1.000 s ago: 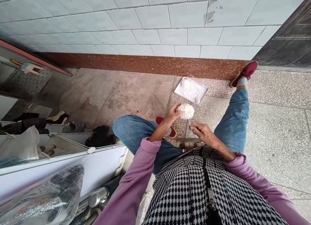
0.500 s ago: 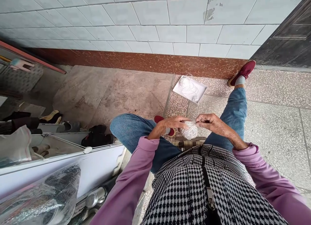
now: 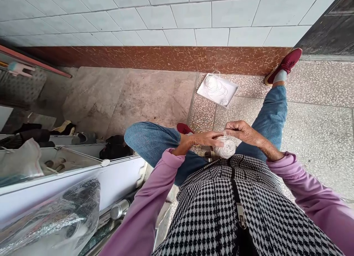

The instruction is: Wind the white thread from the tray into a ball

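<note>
Ball (image 3: 227,149): left hand (image 3: 206,138) curled round, probably steadying it.
Tray (image 3: 232,88): beyond left hand, likely corralling thread (image 3: 212,82).
Right hand (image 3: 243,133): apparently pinching thread beside ball, for guidance.

Tiled wall (image 3: 190,18) above reddish baseboard (image 3: 155,58); black shoes (image 3: 114,147) in white rack (image 3: 117,180).

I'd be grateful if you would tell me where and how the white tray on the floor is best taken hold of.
I'd pinch the white tray by its near long rim, coming from the wearer's side: its shallow, raised edge should offer a grip there. The far side faces the reddish-brown baseboard, and loose white yarn loops over there. Keeping it level seems wise.
</note>
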`<state>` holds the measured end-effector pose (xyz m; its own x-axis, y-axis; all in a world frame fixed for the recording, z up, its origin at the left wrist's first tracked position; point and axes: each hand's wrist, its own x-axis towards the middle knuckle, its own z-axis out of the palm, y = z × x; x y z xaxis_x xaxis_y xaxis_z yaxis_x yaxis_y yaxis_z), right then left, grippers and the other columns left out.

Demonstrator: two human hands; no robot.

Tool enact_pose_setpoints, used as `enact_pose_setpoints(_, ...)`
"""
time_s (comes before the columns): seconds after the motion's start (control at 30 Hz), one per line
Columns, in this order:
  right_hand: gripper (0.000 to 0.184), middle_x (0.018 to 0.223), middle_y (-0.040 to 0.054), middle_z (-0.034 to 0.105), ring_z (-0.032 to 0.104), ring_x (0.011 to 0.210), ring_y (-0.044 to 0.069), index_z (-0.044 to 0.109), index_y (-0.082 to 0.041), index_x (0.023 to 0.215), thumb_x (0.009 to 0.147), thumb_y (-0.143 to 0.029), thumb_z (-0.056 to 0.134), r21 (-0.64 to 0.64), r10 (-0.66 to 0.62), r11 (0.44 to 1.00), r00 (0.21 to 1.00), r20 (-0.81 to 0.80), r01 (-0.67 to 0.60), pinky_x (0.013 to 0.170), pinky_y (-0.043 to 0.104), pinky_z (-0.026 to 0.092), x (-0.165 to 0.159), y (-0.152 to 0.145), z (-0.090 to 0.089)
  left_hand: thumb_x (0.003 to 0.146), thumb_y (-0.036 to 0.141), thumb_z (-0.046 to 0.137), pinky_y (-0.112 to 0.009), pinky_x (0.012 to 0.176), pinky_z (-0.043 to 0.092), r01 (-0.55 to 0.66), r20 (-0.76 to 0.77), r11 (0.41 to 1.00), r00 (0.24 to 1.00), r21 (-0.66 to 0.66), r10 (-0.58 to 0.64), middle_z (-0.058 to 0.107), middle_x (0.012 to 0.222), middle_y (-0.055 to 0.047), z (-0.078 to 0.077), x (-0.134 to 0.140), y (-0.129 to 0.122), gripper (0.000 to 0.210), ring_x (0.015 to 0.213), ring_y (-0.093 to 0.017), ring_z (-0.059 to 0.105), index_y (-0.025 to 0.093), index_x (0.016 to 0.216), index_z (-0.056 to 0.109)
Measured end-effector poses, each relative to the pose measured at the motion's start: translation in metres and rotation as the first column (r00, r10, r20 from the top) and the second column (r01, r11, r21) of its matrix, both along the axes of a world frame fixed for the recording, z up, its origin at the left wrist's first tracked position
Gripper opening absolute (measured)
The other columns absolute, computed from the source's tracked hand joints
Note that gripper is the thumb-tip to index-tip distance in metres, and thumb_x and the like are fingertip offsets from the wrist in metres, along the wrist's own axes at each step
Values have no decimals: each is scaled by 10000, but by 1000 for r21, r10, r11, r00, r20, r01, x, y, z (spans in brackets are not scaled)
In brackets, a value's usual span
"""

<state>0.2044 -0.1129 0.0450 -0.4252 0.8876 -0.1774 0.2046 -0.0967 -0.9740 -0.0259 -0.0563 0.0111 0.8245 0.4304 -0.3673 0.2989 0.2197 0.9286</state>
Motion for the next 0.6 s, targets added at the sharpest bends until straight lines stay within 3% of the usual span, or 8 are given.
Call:
enact_pose_setpoints(0.1,588,659,-24,488,414,622,120,606,-193,671,967,-689,716,12,9,1000,1000,29,-9,572,269,320,5,1,1,779,547,833,-392,857,564,158,-13,987,987,-26,-158,768,1003,-71,-5,7,-11,496,941,-288,714,185,1117,796)
enact_pose_setpoints(0.2,570,622,-40,449,382,598,111,598,-193,648,954,-654,737,-61,68,996,997,42,-66,560,263,304,19,-2,-2,750,500,840,-372,872,563,106,-20,993,994,51,-105,767,1063,-56,-7,7,-7,520,995,-287,714,201,1172,783)
enact_pose_setpoints(0.33,446,654,-29,550,453,595,117,756,-179,813,901,-615,789,-250,162,955,987,-14,-160,579,268,362,35,-12,-8,641,403,897,-409,957,561,-6,-104,957,994,289,37,737,1144,-82,-14,6,2,554,1074,-311,686,221,1152,783)
enact_pose_setpoints(0.4,425,654,-27,562,451,592,118,778,-177,840,890,-598,806,-250,107,963,994,-7,-105,574,269,356,37,-17,-11,643,351,884,-441,1033,540,-27,-151,922,984,386,92,704,1203,-91,-17,7,1,576,1145,-327,659,217,1189,761)
enact_pose_setpoints(0.5,468,615,-35,506,397,590,112,713,-186,710,905,-603,795,-166,-17,986,1000,24,20,561,265,323,33,-20,-14,689,299,857,-461,1064,523,-13,-201,868,971,496,130,654,1193,-87,-17,11,-4,579,1143,-320,641,208,1245,724)
enact_pose_setpoints(0.6,538,567,-51,440,337,557,102,658,-195,651,856,-666,818,-184,-112,977,994,2,111,519,256,276,22,-24,-20,710,243,847,-469,1061,523,-24,-219,770,952,638,212,614,1157,-95,-10,14,-6,531,1135,-323,622,192,1223,718)
